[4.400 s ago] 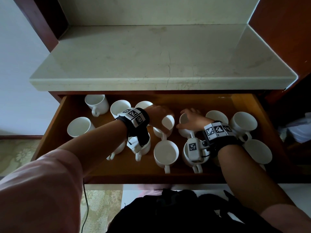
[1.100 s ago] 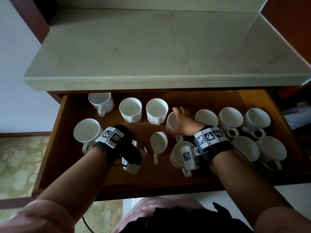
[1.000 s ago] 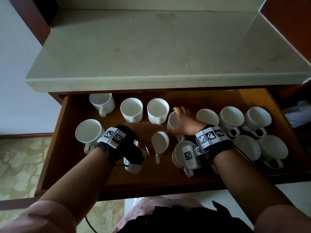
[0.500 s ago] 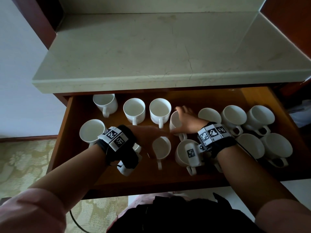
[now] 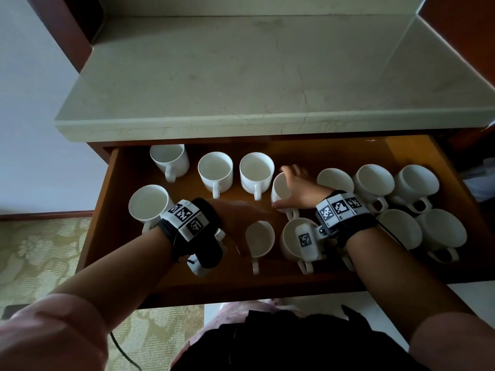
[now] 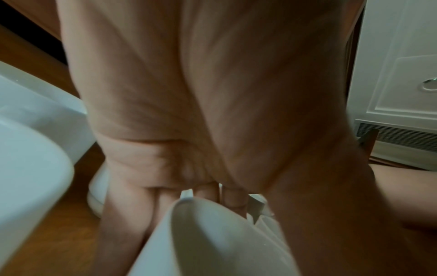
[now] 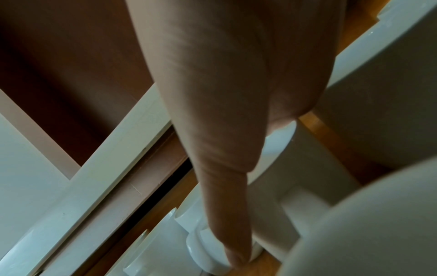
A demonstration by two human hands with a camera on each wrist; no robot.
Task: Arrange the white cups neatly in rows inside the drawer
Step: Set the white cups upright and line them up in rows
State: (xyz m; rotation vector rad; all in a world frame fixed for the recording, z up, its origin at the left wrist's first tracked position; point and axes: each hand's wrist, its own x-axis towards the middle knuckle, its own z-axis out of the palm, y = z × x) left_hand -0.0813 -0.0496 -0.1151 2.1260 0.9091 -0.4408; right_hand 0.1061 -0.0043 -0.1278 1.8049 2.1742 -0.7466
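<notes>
Several white cups stand in the open wooden drawer (image 5: 442, 162). Three of them (image 5: 215, 170) line up at the back left, handles toward me. My right hand (image 5: 292, 188) grips a fourth back-row cup (image 5: 278, 187), thumb on its near side and fingers over the far rim; the right wrist view shows that cup (image 7: 279, 140) beside the hand (image 7: 224, 205). My left hand (image 5: 241, 215) holds a front-row cup (image 5: 261, 239), tilted, with its handle pointing at me. In the left wrist view that cup (image 6: 212, 233) sits between the fingers (image 6: 208, 194) and thumb.
A lone cup (image 5: 148, 203) stands front left. Another cup (image 5: 290, 236) lies under my right wrist. A crowded cluster of cups (image 5: 399, 228) fills the right end. The marble counter (image 5: 267, 76) overhangs the drawer's back. Bare drawer floor (image 5: 267, 282) shows along the front.
My left hand has drawn back from the back row to a front-row cup. The right hand's cup now sits beside the lined-up back row. Little moved in the last half second.
</notes>
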